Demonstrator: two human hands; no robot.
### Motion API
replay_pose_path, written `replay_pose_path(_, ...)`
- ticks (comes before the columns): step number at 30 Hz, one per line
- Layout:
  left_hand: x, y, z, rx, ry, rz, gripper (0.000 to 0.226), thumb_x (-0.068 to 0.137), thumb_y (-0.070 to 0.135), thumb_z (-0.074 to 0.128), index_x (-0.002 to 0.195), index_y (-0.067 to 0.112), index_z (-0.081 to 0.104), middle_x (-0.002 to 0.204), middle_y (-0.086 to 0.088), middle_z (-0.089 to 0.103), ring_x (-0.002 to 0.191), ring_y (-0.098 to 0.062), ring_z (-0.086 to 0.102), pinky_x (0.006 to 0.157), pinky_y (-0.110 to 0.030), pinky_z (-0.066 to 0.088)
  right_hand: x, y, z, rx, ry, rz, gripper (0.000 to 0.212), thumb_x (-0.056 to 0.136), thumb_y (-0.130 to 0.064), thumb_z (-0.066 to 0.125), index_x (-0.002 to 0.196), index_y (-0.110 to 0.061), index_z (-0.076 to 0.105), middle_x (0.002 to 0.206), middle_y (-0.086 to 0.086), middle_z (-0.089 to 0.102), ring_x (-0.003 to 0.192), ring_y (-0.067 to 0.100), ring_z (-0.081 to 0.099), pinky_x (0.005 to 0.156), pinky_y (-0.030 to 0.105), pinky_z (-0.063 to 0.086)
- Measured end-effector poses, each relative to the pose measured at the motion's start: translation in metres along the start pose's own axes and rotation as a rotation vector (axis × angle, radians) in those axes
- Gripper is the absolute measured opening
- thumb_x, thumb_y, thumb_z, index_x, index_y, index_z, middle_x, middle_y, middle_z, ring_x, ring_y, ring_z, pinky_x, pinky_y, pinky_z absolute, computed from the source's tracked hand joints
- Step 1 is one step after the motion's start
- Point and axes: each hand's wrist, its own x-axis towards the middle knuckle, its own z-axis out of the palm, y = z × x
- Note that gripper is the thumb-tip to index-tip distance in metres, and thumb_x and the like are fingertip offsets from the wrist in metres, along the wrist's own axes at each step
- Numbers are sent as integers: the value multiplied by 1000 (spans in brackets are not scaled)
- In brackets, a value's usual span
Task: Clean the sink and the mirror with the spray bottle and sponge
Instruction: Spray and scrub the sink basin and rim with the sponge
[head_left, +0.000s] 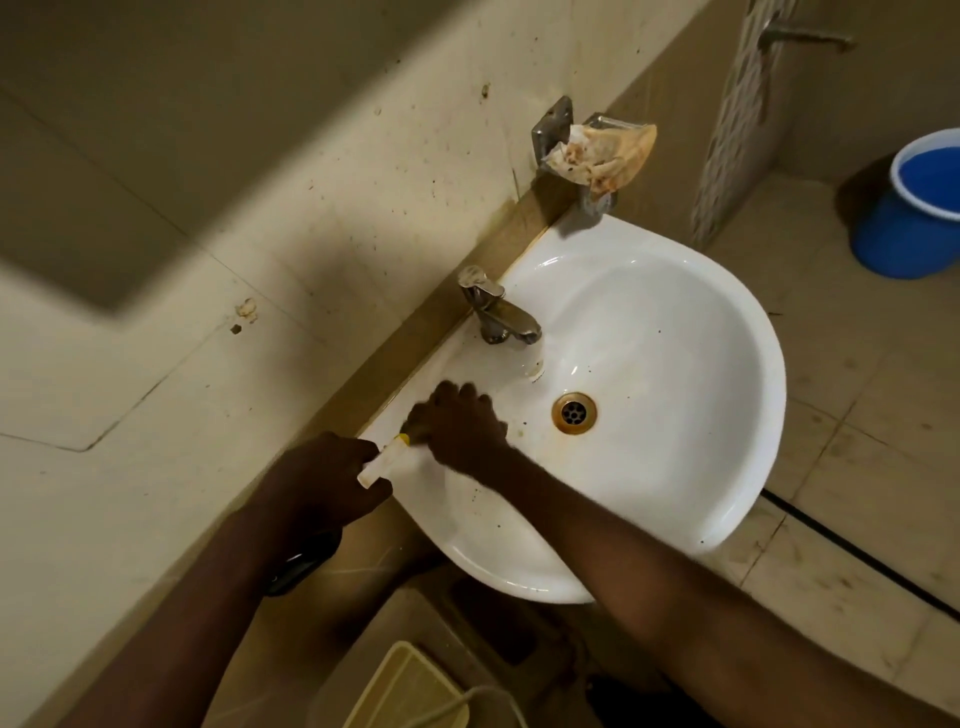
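Right hand (462, 431) presses sponge (402, 440) on sink (727, 415) ledge.

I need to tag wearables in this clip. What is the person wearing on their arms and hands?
Both forearms are bare, with no sleeves in view. The left hand has a dark band at the wrist, perhaps a watch. The right hand shows no glove.

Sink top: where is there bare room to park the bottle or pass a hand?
Free: the basin right of the drain, and the rim stretch between the faucet and the soap holder. Crowded: the rim left of the faucet, where the right hand scrubs and the left hand holds the bottle.
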Motion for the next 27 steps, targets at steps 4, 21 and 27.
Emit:
replay_pose_path(4, 10, 2, 8, 84, 35, 30, 40, 89, 44, 53, 116, 15, 61, 102, -6, 69, 93, -20, 62, 72, -26, 42, -73, 7, 35, 20, -120, -292, 28, 94, -32, 44, 113, -42, 62, 124, 4, 50, 105, 31, 47, 85, 45, 45)
replay_pose_path(21, 27, 0, 23, 262, -81, 174, 29, 89, 40, 51, 113, 26, 61, 108, 5, 67, 100, -12, 61, 72, -17, 35, -92, 64, 10, 92, -337, -177, 30, 92, -34, 48, 121, -28, 52, 119, 3, 52, 111, 27, 47, 93, 44, 40)
replay_pose_path(27, 38, 8, 24, 301, -60, 250, 28, 89, 39, 50, 109, 24, 61, 101, 5, 67, 94, -12, 62, 68, -15, 34, -90, 70, 32, -35, -233, -314, 26, 97, -32, 38, 120, -32, 50, 123, 3, 50, 106, 30, 49, 85, 49, 44)
